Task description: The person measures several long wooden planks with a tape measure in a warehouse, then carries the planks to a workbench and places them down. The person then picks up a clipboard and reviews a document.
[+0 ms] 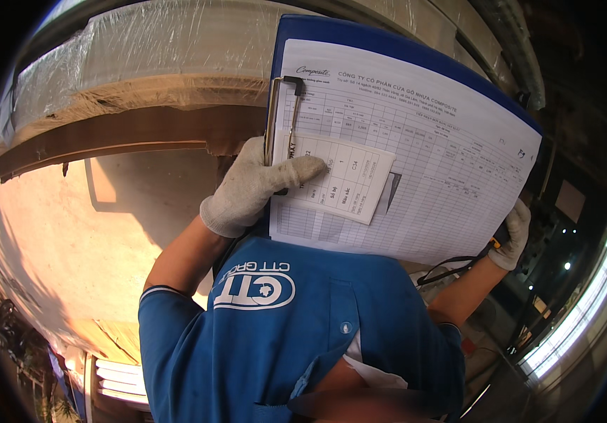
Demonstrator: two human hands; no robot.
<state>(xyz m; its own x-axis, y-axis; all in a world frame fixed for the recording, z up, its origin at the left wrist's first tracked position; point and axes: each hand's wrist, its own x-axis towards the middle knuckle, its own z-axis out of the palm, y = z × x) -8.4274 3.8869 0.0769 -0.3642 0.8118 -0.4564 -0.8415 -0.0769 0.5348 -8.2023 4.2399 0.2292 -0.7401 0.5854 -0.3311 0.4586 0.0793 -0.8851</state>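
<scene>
The person is holding a blue clipboard [388, 42] up in front of their chest, with a large printed form [423, 155] lying across it. The left hand [257, 187], in a white knit glove, is gripping the clipboard's left edge just below the metal clip [286, 116]. Its thumb is lying flat over a small white slip [349, 176] near the clipboard's left side, pressing the slip against the form, so this grip is pinching slip, form and board together. The right hand [513, 236], also gloved in white, is curling around the clipboard's lower right corner. A small dark object with an orange spot [499, 238] and a black cord [451, 268] are showing at that hand, but whether the grip is closing on it or only on the board, I cannot tell. Below the clipboard, the person's blue shirt [303, 331] is filling the frame. Above and to the left of the clipboard, plastic-wrapped panels [141, 63] are lying stacked.
</scene>
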